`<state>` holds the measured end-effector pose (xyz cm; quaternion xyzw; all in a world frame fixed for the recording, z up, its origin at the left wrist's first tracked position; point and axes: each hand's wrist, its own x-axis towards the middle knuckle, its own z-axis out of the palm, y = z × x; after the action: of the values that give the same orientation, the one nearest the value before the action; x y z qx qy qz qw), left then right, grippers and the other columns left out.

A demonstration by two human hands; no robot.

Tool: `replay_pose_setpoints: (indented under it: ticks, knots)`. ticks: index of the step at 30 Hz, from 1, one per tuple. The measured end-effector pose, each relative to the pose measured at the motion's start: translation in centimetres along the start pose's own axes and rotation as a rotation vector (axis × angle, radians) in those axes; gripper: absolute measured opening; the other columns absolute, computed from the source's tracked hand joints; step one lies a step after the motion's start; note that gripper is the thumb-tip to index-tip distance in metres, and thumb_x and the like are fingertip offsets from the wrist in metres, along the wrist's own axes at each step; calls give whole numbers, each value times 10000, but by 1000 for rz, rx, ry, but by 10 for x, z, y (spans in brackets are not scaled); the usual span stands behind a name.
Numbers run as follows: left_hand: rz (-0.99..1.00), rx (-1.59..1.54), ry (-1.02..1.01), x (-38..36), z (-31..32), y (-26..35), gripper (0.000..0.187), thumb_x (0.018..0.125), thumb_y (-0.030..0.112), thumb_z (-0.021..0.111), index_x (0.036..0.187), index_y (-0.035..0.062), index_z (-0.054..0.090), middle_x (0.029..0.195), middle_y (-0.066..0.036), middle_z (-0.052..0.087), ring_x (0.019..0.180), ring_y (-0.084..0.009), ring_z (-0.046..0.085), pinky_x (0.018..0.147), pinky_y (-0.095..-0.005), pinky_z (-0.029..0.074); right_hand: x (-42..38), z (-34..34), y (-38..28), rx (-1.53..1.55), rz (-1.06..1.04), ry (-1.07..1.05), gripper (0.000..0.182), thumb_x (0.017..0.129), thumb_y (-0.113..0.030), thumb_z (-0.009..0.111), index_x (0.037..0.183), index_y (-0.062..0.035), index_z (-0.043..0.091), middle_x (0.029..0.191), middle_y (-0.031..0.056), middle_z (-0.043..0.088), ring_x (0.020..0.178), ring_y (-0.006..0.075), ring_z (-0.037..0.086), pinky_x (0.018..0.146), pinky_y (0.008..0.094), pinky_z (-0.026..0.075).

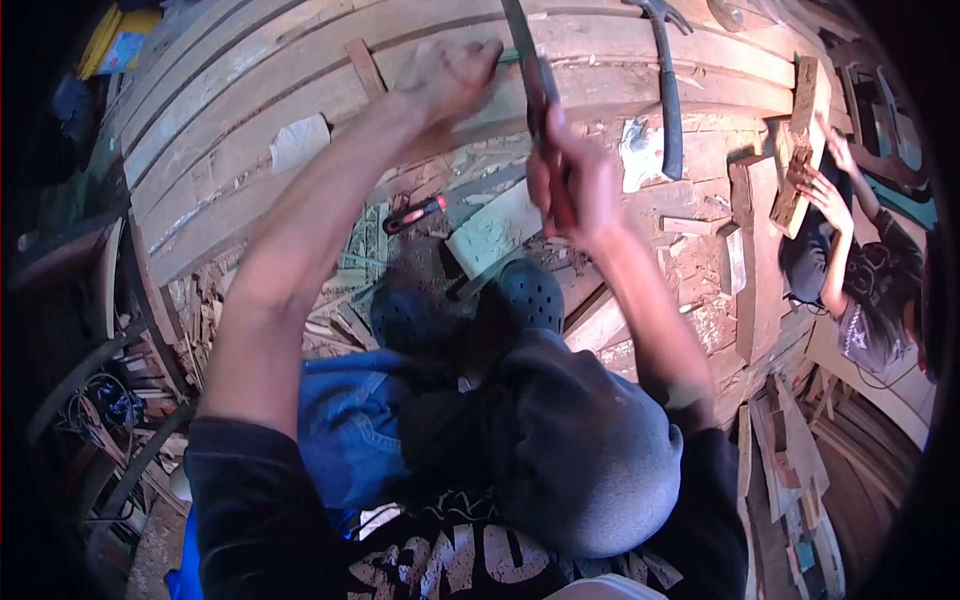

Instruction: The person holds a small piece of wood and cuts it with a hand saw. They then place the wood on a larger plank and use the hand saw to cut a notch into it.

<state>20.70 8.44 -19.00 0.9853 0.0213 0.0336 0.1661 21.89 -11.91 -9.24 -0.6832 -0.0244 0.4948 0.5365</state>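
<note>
My right hand (575, 180) is wrapped round the reddish handle of a long-bladed tool (535, 75), whose dark, narrow blade points away from me over the planks. My left hand (455, 78), slightly blurred, is closed low over the wooden planks (610, 40), left of the blade. A thin green strip (510, 56) shows just beyond its fingers; I cannot tell what, if anything, those fingers hold. Right of the blade lies a claw hammer (670, 95) with a dark handle. Below my hands, a tool with a red and black handle (414, 214) rests among shavings.
At the right, another person's hands (828, 195) are on a wood block (797, 165). My dark clogs (527, 295) stand among wood scraps, near a pale board (495, 232). A yellow bucket (98, 42) is at the far left. Timber offcuts (785, 440) lie lower right.
</note>
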Motion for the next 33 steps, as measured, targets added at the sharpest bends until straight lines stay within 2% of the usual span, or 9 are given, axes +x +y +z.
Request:
replay_pose_setpoints:
  ticks: [3,6,10,14,16,17,25,28,33]
  knots:
    - [46,106,153,-2,9,-2,154,857,196,533,977,109,493,814,-134,658,669,-346,641,530,-471,472,-44,-12,43,-25,-92,2,708,958,-532,335,469,-48,501,392,64,442,354,146,438,390,275,332]
    - [-73,85,-51,3,0,2,193,873,228,508,983,72,482,894,-151,640,748,-353,644,648,-488,487,-42,-28,41,-28,-155,-127,685,961,-523,346,474,-65,496,411,67,464,365,140,446,391,269,331]
    - [32,121,-11,-2,-2,0,181,860,227,510,987,101,482,857,-130,631,710,-330,643,581,-456,475,9,0,-9,101,-31,-7,618,965,-499,355,520,-90,487,402,47,438,355,145,421,381,259,317]
    - [20,143,22,-3,7,0,155,854,206,509,977,111,498,864,-131,635,682,-315,642,540,-440,465,-61,-5,26,58,-6,-11,627,986,-452,289,535,-73,501,396,54,424,340,156,406,367,270,303]
    - [-18,67,80,-7,9,5,139,851,187,506,967,111,507,868,-125,636,684,-314,643,551,-458,474,-25,-34,33,-81,-180,-116,706,949,-577,320,507,-63,518,428,70,477,365,152,465,398,280,354]
    - [-8,101,74,-4,3,7,140,852,182,505,970,107,507,867,-122,637,697,-314,646,571,-466,481,-4,-27,14,107,-15,-123,718,956,-564,306,477,-65,501,415,69,468,354,154,449,402,283,352]
    - [-131,202,-69,4,-1,9,187,860,198,495,1009,87,513,863,-111,642,714,-300,650,600,-450,492,-50,-22,33,0,-14,-28,677,960,-518,347,521,-39,539,428,71,472,369,151,443,408,271,339]
    - [66,192,23,-8,10,4,195,873,215,488,1015,83,511,865,-111,647,733,-303,655,595,-458,495,7,-17,7,82,-75,-77,674,959,-523,345,514,-50,521,420,62,462,371,152,444,408,269,334]
    - [14,114,117,-1,14,-2,203,877,278,533,1007,127,495,833,-141,666,709,-357,651,565,-494,475,-37,-3,31,-81,-103,29,707,960,-523,324,453,-64,506,393,61,447,372,150,450,406,272,337]
